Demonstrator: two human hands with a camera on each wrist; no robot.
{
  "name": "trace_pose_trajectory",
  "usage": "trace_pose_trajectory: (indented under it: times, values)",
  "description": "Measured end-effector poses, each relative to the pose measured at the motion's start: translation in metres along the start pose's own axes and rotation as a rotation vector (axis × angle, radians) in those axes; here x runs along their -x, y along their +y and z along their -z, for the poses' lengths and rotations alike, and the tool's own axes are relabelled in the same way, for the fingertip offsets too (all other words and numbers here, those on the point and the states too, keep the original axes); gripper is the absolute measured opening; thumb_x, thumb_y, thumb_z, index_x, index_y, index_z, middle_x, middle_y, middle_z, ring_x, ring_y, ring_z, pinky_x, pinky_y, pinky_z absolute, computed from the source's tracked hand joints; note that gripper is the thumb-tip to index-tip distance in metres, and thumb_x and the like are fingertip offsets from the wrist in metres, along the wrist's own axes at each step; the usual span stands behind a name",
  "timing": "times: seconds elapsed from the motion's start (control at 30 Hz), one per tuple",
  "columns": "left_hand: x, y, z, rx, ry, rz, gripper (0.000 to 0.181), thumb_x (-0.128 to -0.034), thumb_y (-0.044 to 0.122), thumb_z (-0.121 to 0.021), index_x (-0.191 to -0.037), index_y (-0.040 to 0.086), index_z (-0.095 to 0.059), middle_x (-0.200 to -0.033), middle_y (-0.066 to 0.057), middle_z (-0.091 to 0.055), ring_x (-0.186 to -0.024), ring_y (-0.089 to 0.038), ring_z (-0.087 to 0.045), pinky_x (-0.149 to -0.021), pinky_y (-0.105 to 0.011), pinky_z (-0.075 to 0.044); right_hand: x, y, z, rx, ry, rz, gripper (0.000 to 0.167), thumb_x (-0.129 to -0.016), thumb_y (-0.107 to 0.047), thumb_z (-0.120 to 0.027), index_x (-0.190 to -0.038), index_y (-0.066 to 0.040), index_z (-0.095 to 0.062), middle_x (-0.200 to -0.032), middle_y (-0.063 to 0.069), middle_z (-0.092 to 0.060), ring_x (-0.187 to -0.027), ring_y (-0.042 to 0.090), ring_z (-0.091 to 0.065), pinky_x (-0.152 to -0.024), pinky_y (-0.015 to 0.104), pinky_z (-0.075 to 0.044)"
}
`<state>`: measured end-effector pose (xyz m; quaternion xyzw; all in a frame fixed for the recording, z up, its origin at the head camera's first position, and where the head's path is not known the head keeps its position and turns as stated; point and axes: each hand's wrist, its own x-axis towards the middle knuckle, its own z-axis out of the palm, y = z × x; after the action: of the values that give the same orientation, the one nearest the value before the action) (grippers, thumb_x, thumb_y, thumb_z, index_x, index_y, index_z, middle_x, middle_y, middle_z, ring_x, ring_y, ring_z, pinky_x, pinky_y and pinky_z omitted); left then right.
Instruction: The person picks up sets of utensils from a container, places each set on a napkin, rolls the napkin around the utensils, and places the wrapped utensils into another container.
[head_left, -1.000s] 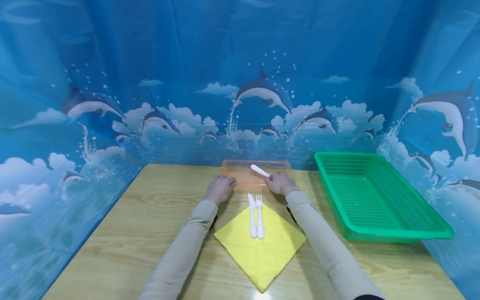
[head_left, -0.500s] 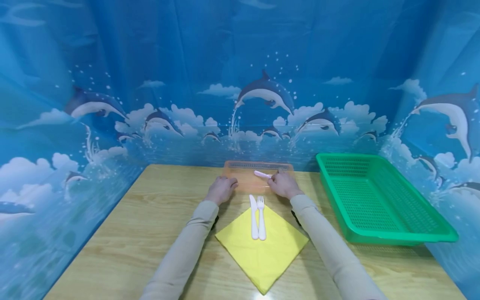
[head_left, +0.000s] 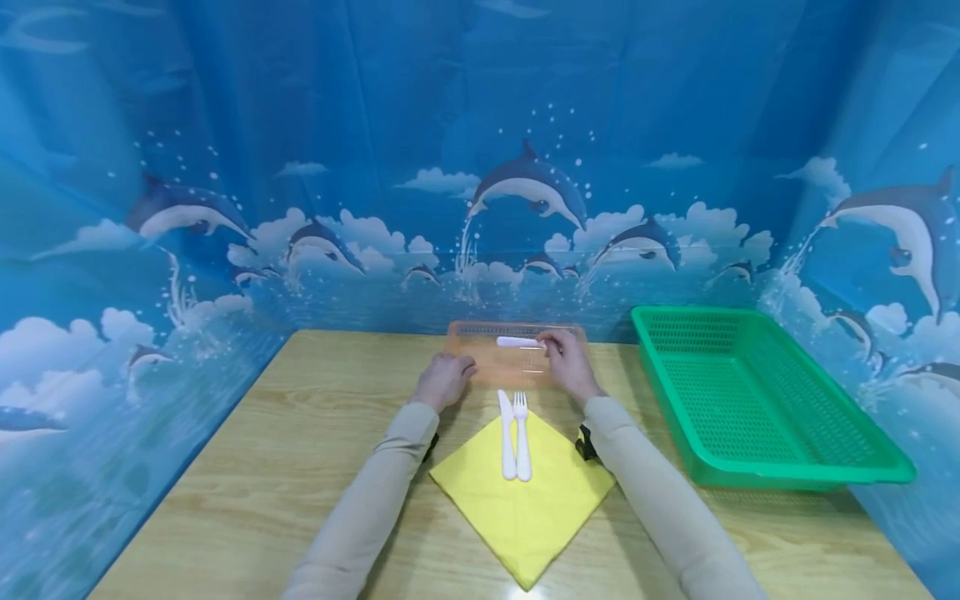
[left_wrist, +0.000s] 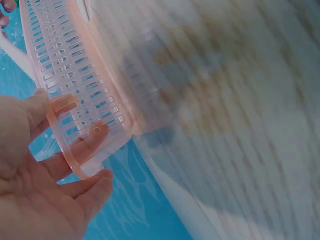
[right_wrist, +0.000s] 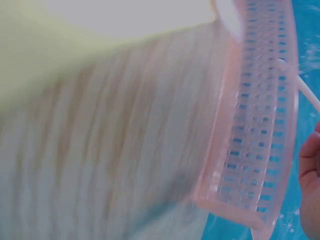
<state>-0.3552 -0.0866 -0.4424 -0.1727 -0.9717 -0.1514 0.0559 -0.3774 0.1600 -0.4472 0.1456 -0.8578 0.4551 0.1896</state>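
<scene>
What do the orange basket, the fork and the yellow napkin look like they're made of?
Orange basket: glossy plastic, most likely; its thin slotted walls are see-through and catch bright glints.

Fork: probably smooth plastic, since handle and prongs share one whitish colour.

Yellow napkin: matte and soft-looking, with faint creases; paper or thin cloth, I can't tell which.

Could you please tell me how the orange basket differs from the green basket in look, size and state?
Look: the orange basket is see-through, while the green basket looks opaque. Size: the orange basket is smaller; the green basket is clearly larger. State: the left hand grips the orange basket, while neither hand touches the green basket. Both are rectangular, with openings in their walls.
</scene>
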Motion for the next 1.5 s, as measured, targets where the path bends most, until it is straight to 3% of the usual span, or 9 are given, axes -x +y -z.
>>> trace_pose_trajectory:
  times: [0.13, 0.23, 0.47, 0.6, 0.73, 0.87, 1.07, 1.3, 1.5]
  values:
    - [-0.001, -0.001, -0.002, -0.016, 0.003, 0.002, 0.026, -0.1036, 0.028, -0.05, -0.114, 0.014, -0.069, -0.108, -0.005, -0.072, -0.107, -0.029, -0.064, -0.102, -0.046, -0.047, 0.005, -0.004, 0.001, -0.128, 0.113, -0.092, 0.021, -0.1, -0.005, -0.05, -0.116, -0.002, -0.064, -0.111, 0.016, -0.057, -0.09, 0.035, -0.063, -0.068, 0.027, -0.051]
    - [-0.001, -0.002, -0.002, -0.016, 0.0, -0.001, 0.027, -0.1038, 0.028, -0.049, -0.114, 0.013, -0.069, -0.108, -0.006, -0.072, -0.107, -0.029, -0.063, -0.101, -0.045, -0.048, 0.009, -0.009, 0.005, -0.214, 0.133, -0.18, 0.024, -0.1, -0.008, -0.052, -0.124, -0.004, -0.058, -0.109, 0.016, -0.059, -0.087, 0.028, -0.062, -0.061, 0.021, -0.049]
    - [0.003, -0.004, 0.003, -0.006, -0.014, 0.011, 0.036, -0.1036, 0.031, -0.049, -0.132, 0.009, -0.058, -0.134, -0.018, -0.058, -0.131, -0.042, -0.047, -0.113, -0.058, -0.035, 0.015, -0.014, 0.018, -0.388, 0.173, -0.274, 0.029, -0.101, -0.009, -0.053, -0.128, -0.001, -0.05, -0.095, 0.013, -0.058, -0.069, 0.009, -0.058, -0.062, 0.036, -0.057]
    - [0.007, -0.002, 0.009, 0.009, 0.023, 0.021, 0.043, -0.1016, 0.034, -0.053, -0.138, 0.01, -0.052, -0.143, -0.02, -0.046, -0.138, -0.044, -0.037, -0.106, -0.06, -0.042, 0.015, -0.014, 0.022, -0.436, 0.184, -0.305, 0.032, -0.102, -0.01, -0.049, -0.133, 0.0, -0.044, -0.089, 0.008, -0.054, -0.068, 0.01, -0.055, -0.058, 0.028, -0.052]
    - [0.012, 0.002, 0.013, -0.01, 0.059, -0.026, 0.044, -0.1002, 0.034, -0.056, -0.135, 0.008, -0.054, -0.139, -0.022, -0.048, -0.132, -0.04, -0.043, -0.101, -0.057, -0.046, 0.015, -0.015, 0.023, -0.435, 0.151, -0.351, 0.03, -0.102, -0.01, -0.049, -0.13, -0.002, -0.042, -0.083, 0.004, -0.051, -0.068, 0.013, -0.052, -0.055, 0.022, -0.047]
    - [0.017, 0.005, 0.014, -0.017, 0.035, -0.05, 0.045, -0.1002, 0.036, -0.055, -0.134, 0.006, -0.054, -0.139, -0.024, -0.049, -0.132, -0.039, -0.043, -0.103, -0.057, -0.046, 0.017, -0.017, 0.023, -0.431, 0.093, -0.376, 0.027, -0.102, -0.009, -0.05, -0.127, -0.002, -0.043, -0.079, 0.001, -0.05, -0.064, 0.01, -0.049, -0.053, 0.018, -0.043]
    - [0.02, 0.007, 0.012, -0.014, 0.042, -0.065, 0.046, -0.1002, 0.035, -0.056, -0.136, 0.006, -0.053, -0.14, -0.023, -0.048, -0.134, -0.038, -0.043, -0.106, -0.056, -0.043, 0.02, -0.02, 0.025, -0.408, 0.002, -0.341, 0.023, -0.101, -0.007, -0.05, -0.123, -0.001, -0.047, -0.073, -0.001, -0.049, -0.056, 0.006, -0.041, -0.049, 0.018, -0.034]
    - [0.026, 0.013, 0.013, -0.032, 0.093, -0.128, 0.044, -0.098, 0.031, -0.06, -0.132, 0.003, -0.054, -0.133, -0.023, -0.053, -0.125, -0.038, -0.05, -0.103, -0.053, -0.046, 0.02, -0.018, 0.028, -0.308, -0.076, -0.375, 0.028, -0.099, -0.008, -0.053, -0.125, 0.003, -0.05, -0.075, -0.001, -0.057, -0.06, 0.006, -0.049, -0.052, 0.018, -0.042]
    - [0.032, 0.02, 0.012, -0.062, 0.099, -0.189, 0.041, -0.0969, 0.029, -0.062, -0.128, 0.002, -0.057, -0.124, -0.021, -0.058, -0.116, -0.036, -0.055, -0.097, -0.049, -0.05, 0.021, -0.015, 0.029, -0.289, -0.164, -0.427, 0.034, -0.101, -0.01, -0.051, -0.131, 0.003, -0.046, -0.073, 0.001, -0.055, -0.058, 0.01, -0.048, -0.047, 0.02, -0.038]
